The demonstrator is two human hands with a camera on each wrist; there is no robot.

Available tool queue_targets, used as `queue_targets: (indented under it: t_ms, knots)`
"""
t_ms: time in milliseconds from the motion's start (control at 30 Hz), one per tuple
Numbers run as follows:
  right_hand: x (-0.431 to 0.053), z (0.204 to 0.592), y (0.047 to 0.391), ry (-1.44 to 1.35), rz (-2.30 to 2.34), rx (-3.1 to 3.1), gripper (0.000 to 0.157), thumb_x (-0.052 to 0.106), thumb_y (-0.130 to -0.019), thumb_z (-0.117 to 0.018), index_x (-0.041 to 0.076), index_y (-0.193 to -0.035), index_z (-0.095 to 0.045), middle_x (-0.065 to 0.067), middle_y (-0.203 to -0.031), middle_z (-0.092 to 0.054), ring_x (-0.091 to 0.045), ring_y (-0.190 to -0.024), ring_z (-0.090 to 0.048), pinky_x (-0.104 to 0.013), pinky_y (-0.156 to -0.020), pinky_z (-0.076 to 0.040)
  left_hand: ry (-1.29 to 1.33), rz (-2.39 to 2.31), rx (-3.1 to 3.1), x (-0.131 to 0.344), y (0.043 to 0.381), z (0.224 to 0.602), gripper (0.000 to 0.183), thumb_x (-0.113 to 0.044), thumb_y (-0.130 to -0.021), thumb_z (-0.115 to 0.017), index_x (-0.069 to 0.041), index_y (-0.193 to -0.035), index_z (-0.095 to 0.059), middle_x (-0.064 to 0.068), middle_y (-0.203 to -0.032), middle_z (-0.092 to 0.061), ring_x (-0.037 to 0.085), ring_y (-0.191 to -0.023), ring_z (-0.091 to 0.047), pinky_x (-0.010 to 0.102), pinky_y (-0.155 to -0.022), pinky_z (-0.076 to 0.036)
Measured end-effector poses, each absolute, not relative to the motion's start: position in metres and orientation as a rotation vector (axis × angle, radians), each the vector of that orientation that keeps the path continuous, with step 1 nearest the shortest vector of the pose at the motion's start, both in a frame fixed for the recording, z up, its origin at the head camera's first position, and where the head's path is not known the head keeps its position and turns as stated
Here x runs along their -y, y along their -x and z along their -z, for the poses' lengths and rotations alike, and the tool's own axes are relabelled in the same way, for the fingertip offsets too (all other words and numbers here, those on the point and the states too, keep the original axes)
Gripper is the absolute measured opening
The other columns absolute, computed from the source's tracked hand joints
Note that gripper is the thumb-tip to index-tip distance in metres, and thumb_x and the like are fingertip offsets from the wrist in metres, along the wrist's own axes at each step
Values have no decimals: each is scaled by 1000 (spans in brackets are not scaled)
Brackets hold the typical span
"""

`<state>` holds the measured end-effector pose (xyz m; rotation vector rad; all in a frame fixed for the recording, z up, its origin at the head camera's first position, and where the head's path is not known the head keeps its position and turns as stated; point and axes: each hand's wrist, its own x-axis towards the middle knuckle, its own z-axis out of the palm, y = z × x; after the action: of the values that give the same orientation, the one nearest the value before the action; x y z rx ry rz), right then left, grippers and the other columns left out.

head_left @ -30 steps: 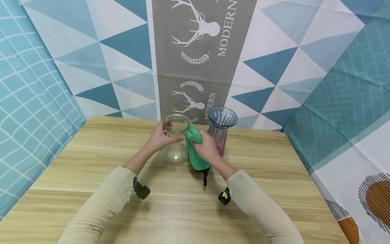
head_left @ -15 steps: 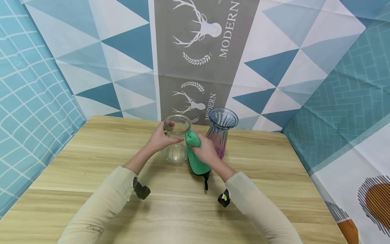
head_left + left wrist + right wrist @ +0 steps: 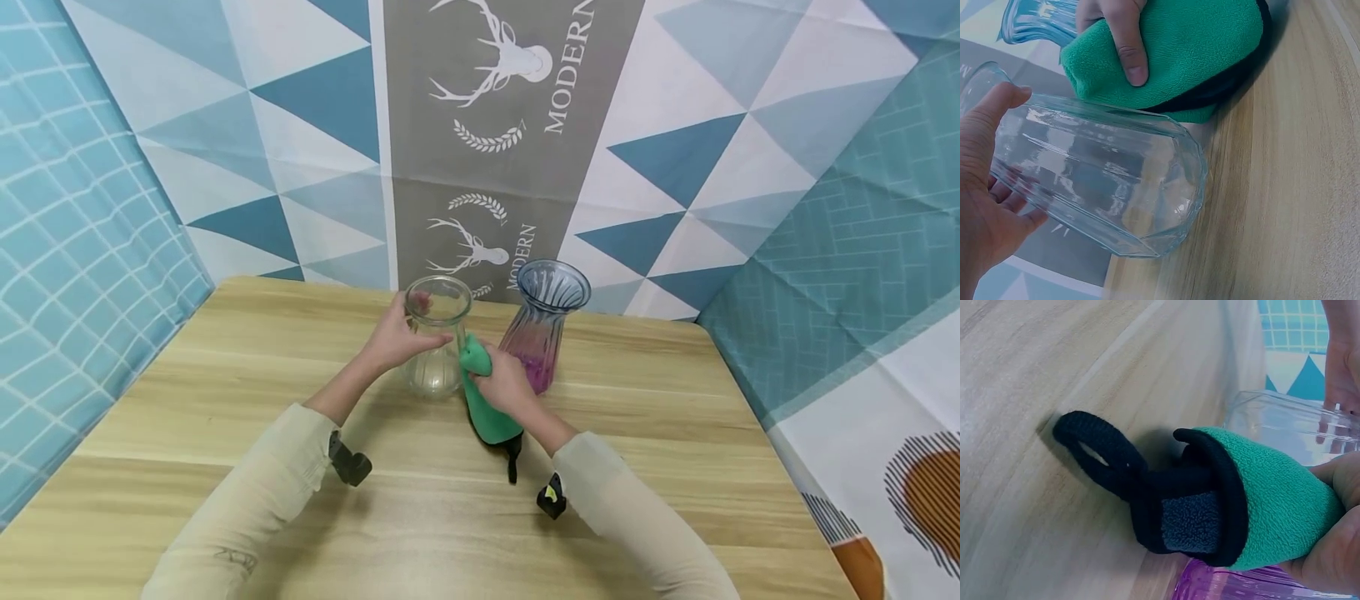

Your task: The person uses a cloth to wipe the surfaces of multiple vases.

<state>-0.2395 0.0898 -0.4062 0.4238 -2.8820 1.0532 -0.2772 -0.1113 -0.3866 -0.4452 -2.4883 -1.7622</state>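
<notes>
A clear glass vase (image 3: 433,373) stands upright on the wooden table, and my left hand (image 3: 396,340) grips it just under the rim, fingers behind and thumb in front. To its right, my right hand (image 3: 506,380) holds a folded green cloth (image 3: 491,418) with black edging and a hanging loop. In the left wrist view the cloth (image 3: 1191,47) lies along the side of the clear vase (image 3: 1110,169); whether it touches the glass cannot be told. Just beyond the right hand is a ribbed vase (image 3: 542,333), blue at the flared top and purple below.
The wooden table (image 3: 420,533) ends at a patterned cloth wall (image 3: 480,167) close behind both vases. Blue tiled cloth (image 3: 82,250) hangs on the left, and another patterned cloth (image 3: 840,275) on the right.
My right hand and the green cloth have slid a little down and toward me beside the clear vase. The left hand keeps its grip on the vase in nearly the same place.
</notes>
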Motion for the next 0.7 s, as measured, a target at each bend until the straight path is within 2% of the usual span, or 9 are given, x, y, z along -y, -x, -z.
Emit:
queue_targets:
  t_ms: [333, 567, 700]
  knots:
    - [-91, 403, 242, -404, -1122, 2822, 53, 8, -82, -68, 7, -132, -51, -16, -111, -66, -29, -100, -62, -43, -84, -53, 406, 1765, 2500, 110, 278, 386, 79, -27, -70, -83, -1, -128, -37, 18, -130, -46, 32, -124, -42, 49, -107, -36]
    - [-90, 390, 244, -365, -1223, 2704, 42, 10, -83, -69, 9, -124, -57, -13, -112, -66, -28, -103, -61, -44, -86, -52, 428, 1728, 2522, 111, 277, 383, 78, -24, -71, -82, -1, -131, -39, 17, -130, -48, 31, -123, -44, 48, -104, -38]
    - [-90, 383, 245, -367, -1254, 2670, 47, 11, -84, -69, 11, -129, -55, -13, -117, -64, -28, -107, -60, -44, -89, -50, 444, 1710, 2530, 111, 276, 382, 77, -24, -72, -81, -2, -133, -39, 17, -131, -50, 30, -125, -44, 49, -104, -39]
